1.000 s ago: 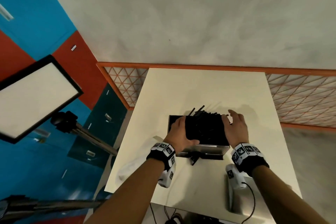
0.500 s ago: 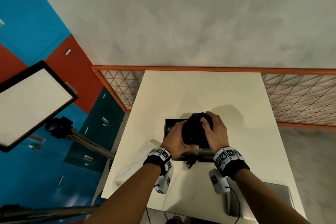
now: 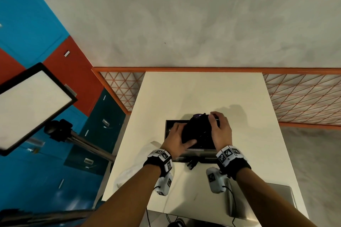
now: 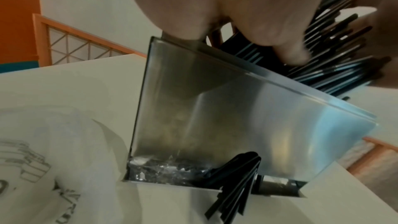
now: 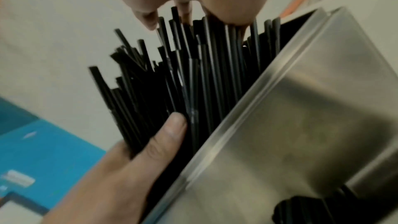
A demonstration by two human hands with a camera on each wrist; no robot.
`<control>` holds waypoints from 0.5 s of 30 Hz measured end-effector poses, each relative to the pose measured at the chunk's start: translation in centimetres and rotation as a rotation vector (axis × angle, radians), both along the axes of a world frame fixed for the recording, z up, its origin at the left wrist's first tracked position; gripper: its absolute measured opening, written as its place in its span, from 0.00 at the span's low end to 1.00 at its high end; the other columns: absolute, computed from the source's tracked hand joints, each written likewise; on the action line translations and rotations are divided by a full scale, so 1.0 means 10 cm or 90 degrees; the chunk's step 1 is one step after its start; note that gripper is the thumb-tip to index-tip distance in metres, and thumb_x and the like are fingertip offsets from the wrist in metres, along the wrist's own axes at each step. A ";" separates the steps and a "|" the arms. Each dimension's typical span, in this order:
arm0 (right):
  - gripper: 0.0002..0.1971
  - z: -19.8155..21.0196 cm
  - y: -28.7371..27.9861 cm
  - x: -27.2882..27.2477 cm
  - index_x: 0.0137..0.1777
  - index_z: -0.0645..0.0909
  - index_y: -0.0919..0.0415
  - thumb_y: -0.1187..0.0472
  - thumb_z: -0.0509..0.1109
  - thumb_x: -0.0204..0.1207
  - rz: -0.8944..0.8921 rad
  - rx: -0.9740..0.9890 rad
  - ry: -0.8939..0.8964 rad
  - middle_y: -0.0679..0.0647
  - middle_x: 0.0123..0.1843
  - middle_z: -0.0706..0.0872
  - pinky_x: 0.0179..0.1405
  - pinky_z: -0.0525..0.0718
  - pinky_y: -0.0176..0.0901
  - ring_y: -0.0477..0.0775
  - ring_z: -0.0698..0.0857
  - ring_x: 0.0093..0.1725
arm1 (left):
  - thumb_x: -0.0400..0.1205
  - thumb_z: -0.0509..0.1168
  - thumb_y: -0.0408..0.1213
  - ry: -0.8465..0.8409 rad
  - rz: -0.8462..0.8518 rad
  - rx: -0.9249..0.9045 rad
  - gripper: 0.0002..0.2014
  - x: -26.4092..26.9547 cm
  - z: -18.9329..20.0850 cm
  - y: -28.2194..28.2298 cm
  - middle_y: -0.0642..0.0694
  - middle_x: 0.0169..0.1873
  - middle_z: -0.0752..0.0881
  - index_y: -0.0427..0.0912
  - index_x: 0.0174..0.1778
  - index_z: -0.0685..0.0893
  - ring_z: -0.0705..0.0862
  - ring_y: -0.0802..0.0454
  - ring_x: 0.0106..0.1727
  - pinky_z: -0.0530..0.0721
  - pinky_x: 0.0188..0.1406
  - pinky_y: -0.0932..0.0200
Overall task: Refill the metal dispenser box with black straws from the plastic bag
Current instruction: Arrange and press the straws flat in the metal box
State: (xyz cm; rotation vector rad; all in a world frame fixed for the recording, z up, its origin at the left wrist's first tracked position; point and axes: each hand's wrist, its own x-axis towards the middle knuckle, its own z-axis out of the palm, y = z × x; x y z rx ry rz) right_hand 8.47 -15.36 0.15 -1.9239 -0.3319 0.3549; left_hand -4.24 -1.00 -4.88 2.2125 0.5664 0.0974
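Note:
The metal dispenser box (image 3: 168, 125) stands open on the white table (image 3: 203, 94), its shiny front wall (image 4: 226, 117) facing me. A bundle of black straws (image 3: 197, 131) stands tilted in the box, ends fanned out above the rim (image 5: 193, 74). My left hand (image 3: 180, 139) grips the bundle from the left, thumb (image 5: 170, 129) across its front. My right hand (image 3: 220, 131) curls round the right side and top, fingertips (image 5: 148, 18) on the straw ends. A few straws (image 4: 234, 185) stick out of the slot at the box's base.
The crumpled plastic bag (image 3: 132, 169) lies left of the box, by the table's left edge. A grey metal piece (image 3: 262, 201) sits at the near right corner. An orange lattice rail (image 3: 304, 101) runs behind the table; a light panel on a stand (image 3: 31, 105) is at the left.
A second ago the straws lay spread across the box with a hand at each end. My right hand has moved left and both hands have gathered them into one upright bundle.

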 end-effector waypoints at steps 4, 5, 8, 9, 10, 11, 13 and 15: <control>0.18 0.05 -0.05 0.02 0.68 0.77 0.55 0.49 0.65 0.82 -0.005 -0.057 0.000 0.55 0.68 0.79 0.62 0.73 0.43 0.57 0.79 0.66 | 0.65 0.81 0.64 0.015 -0.022 0.029 0.53 -0.02 0.02 -0.01 0.51 0.76 0.62 0.50 0.82 0.65 0.70 0.50 0.77 0.72 0.80 0.52; 0.20 0.05 -0.08 0.03 0.70 0.76 0.58 0.49 0.65 0.82 0.017 -0.102 -0.017 0.57 0.70 0.77 0.62 0.72 0.43 0.59 0.78 0.67 | 0.64 0.80 0.65 0.014 -0.026 0.036 0.54 -0.02 0.01 -0.01 0.52 0.77 0.61 0.50 0.83 0.64 0.69 0.50 0.79 0.71 0.81 0.52; 0.27 0.04 -0.23 0.05 0.77 0.70 0.61 0.48 0.64 0.82 0.066 -0.197 -0.043 0.60 0.74 0.74 0.66 0.73 0.48 0.63 0.75 0.71 | 0.63 0.80 0.66 0.035 -0.028 0.048 0.58 -0.01 -0.03 -0.01 0.55 0.80 0.58 0.52 0.85 0.59 0.66 0.50 0.81 0.71 0.81 0.51; 0.30 0.04 -0.28 0.07 0.79 0.67 0.62 0.46 0.64 0.82 0.070 -0.217 -0.042 0.62 0.75 0.74 0.68 0.73 0.50 0.64 0.75 0.72 | 0.63 0.80 0.65 0.044 -0.026 0.048 0.58 -0.01 -0.03 -0.01 0.56 0.80 0.57 0.53 0.85 0.58 0.65 0.51 0.82 0.71 0.81 0.51; 0.33 0.05 -0.33 0.08 0.80 0.65 0.63 0.44 0.65 0.81 0.071 -0.234 -0.033 0.63 0.74 0.75 0.69 0.74 0.52 0.65 0.75 0.72 | 0.63 0.80 0.65 0.053 -0.025 0.047 0.59 0.00 -0.03 -0.02 0.57 0.81 0.57 0.53 0.86 0.56 0.65 0.51 0.82 0.70 0.81 0.51; 0.34 0.06 -0.37 0.10 0.79 0.65 0.64 0.43 0.65 0.80 0.070 -0.249 -0.020 0.64 0.73 0.77 0.68 0.75 0.53 0.66 0.76 0.72 | 0.63 0.81 0.64 0.062 -0.026 0.046 0.60 0.01 -0.03 -0.02 0.57 0.81 0.57 0.53 0.86 0.55 0.65 0.51 0.82 0.70 0.82 0.50; 0.32 0.09 -0.42 0.11 0.74 0.71 0.65 0.41 0.66 0.79 0.080 -0.274 -0.005 0.64 0.67 0.83 0.64 0.78 0.53 0.66 0.79 0.68 | 0.63 0.81 0.64 0.079 -0.027 0.043 0.61 0.02 -0.02 -0.02 0.56 0.82 0.57 0.53 0.87 0.53 0.64 0.51 0.82 0.70 0.82 0.49; 0.30 0.11 -0.45 0.11 0.68 0.75 0.63 0.39 0.67 0.78 0.100 -0.287 -0.015 0.62 0.62 0.86 0.58 0.80 0.51 0.64 0.82 0.63 | 0.63 0.81 0.64 0.089 -0.028 0.035 0.61 0.03 -0.01 -0.02 0.56 0.83 0.57 0.53 0.87 0.52 0.64 0.51 0.83 0.70 0.82 0.48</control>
